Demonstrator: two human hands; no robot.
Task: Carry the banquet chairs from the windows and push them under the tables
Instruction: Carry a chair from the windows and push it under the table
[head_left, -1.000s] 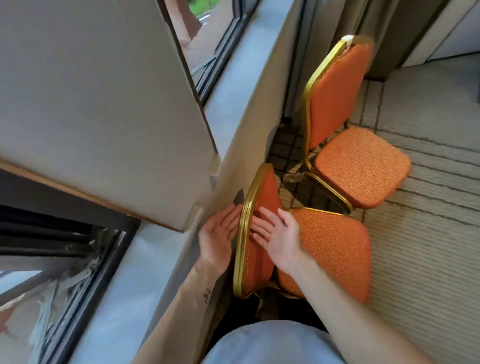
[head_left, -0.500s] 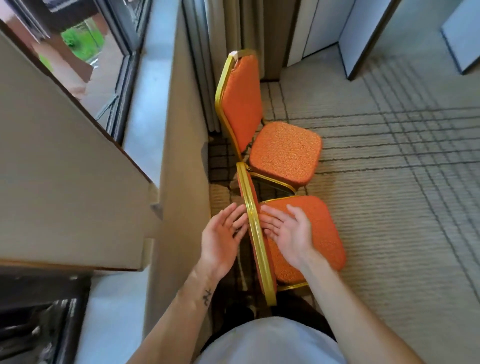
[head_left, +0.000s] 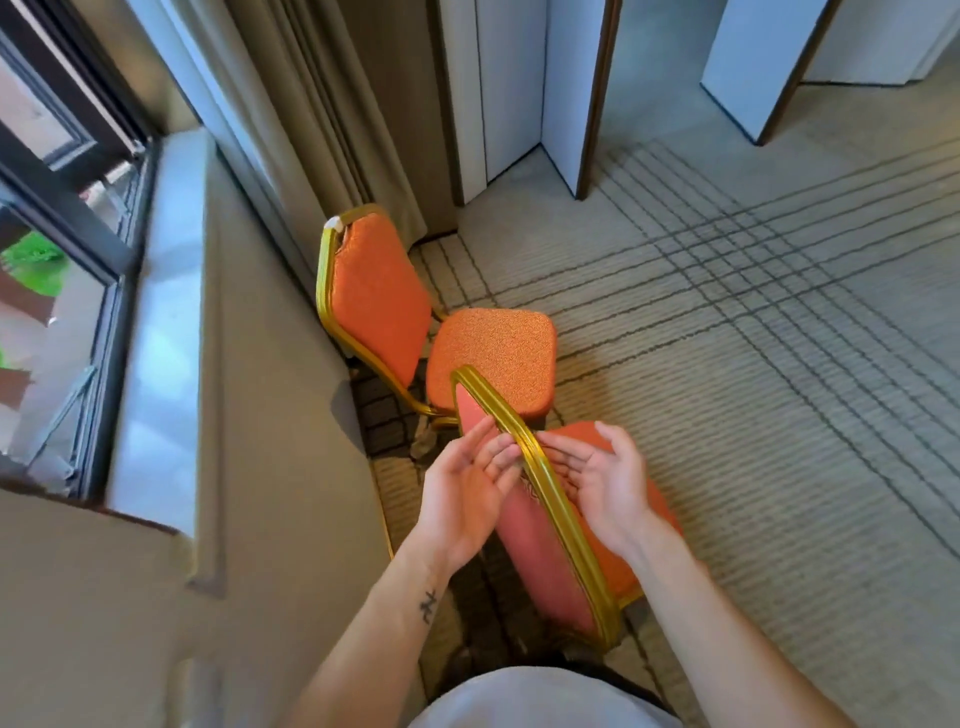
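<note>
Two orange banquet chairs with gold frames stand by the window wall. The near chair (head_left: 543, 564) is angled away from the wall, its gold top rail running between my hands. My left hand (head_left: 465, 496) lies against the rear face of its backrest, fingers nearly straight and touching just under the rail. My right hand (head_left: 608, 488) is on the front face, fingers loosely extended against the padding. Neither hand wraps round the rail. The second chair (head_left: 493, 358) stands just beyond, its back to the wall, its seat almost touching the near chair's backrest.
A window sill (head_left: 156, 322) and beige wall run along the left. A curtain (head_left: 322, 114) hangs in the corner behind the second chair. White folding partition panels (head_left: 519, 93) stand at the back. Striped carpet (head_left: 779, 389) stretches to the right.
The near chair's backrest has swung away from the wall and now lies at an angle. Both hands stayed on either side of it. My view has turned right, toward the room.
</note>
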